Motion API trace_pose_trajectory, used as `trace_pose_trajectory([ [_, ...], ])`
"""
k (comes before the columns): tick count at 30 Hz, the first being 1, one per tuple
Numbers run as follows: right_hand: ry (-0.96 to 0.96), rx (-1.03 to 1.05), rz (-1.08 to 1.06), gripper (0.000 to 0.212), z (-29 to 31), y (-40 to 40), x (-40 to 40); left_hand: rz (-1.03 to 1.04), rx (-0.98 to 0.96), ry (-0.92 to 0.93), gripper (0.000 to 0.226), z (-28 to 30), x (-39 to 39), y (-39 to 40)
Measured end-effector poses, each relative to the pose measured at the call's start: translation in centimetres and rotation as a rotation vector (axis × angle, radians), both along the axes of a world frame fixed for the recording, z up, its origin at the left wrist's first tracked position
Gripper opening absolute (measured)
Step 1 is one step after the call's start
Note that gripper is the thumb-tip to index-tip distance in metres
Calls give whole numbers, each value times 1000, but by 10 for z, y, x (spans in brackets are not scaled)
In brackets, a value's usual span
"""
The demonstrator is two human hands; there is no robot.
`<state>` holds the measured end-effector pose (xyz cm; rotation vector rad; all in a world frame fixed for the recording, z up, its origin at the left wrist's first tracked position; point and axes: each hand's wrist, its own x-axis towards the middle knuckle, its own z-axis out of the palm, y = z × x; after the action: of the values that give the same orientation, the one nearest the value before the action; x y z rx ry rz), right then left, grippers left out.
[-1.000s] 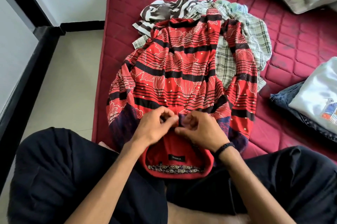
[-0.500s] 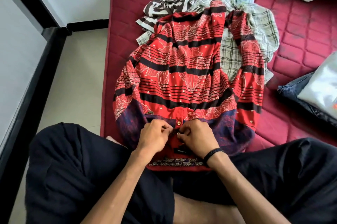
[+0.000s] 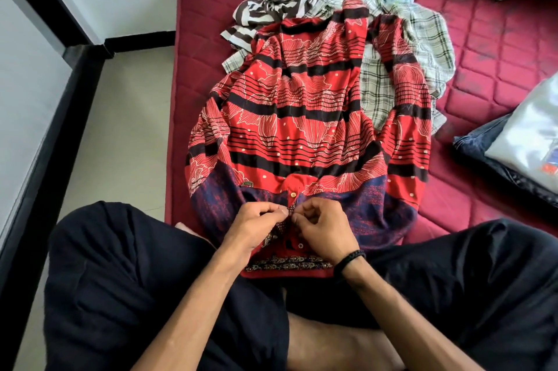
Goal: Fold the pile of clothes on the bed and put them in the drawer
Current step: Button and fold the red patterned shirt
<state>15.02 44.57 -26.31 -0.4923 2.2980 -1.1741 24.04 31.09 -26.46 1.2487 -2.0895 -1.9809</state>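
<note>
Quilted maroon mattress (image 3: 498, 47) carries a thin red patterned shirt (image 3: 302, 117) spread flat, collar nearest; left hand (image 3: 256, 228) and right hand (image 3: 324, 230) pinch its buttoned front edges together, far crumpled checked and striped clothes (image 3: 401, 35) behind.

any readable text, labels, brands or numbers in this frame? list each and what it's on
None can be read.
Red patterned shirt: no neck label shows; the left hand and right hand pinch the placket over that spot.
White folded garment at the right edge: a coloured print, cut off by the frame and too blurred to tell if it holds letters.
Small badge on the shirt's chest: too small to read.
</note>
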Motion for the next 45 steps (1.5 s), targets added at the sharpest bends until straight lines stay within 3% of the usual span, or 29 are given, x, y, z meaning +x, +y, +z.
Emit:
trace_pose_trajectory([
  [3, -163, -113, -67, 11, -2, 0, -2, 59, 28, 41, 5, 0, 1, 3],
  [12, -345, -303, -166, 13, -6, 0, -5, 108, -4, 98, 8, -6, -1, 7],
  [15, -368, -327, -173, 13, -8, 1, -6, 55, 36, 104, 28, -7, 0, 4],
  [18, -343, -312, -145, 14, -10, 3, -7, 21, 46, 125, 12, -7, 2, 2],
  [22, -313, -276, -115, 16, -13, 3, -6, 8, 41, 105, 11, -8, 3, 1],
  [24, -303, -260, -103, 18, -12, 4, -6, -2, -47, 82, 12, -7, 2, 2],
  [29, -194, -159, -97, 7, -13, 1, -3, -43, -529, 94, 9, -2, 0, 14],
  [32, -94, -96, -134, 14, -15, -2, -1, -27, -601, 85, 6, -2, 0, 18],
  [36, -98, -155, -190, 8, -15, -2, -4, -6, -466, 109, 10, -5, -1, 15],
  [41, -123, -290, -216, 14, -13, -1, -8, 90, 21, 156, 11, -7, -3, 6],
  [45, -236, -424, -161, 22, -9, -5, -18, 147, 208, 192, 10, -2, -7, 1],
])
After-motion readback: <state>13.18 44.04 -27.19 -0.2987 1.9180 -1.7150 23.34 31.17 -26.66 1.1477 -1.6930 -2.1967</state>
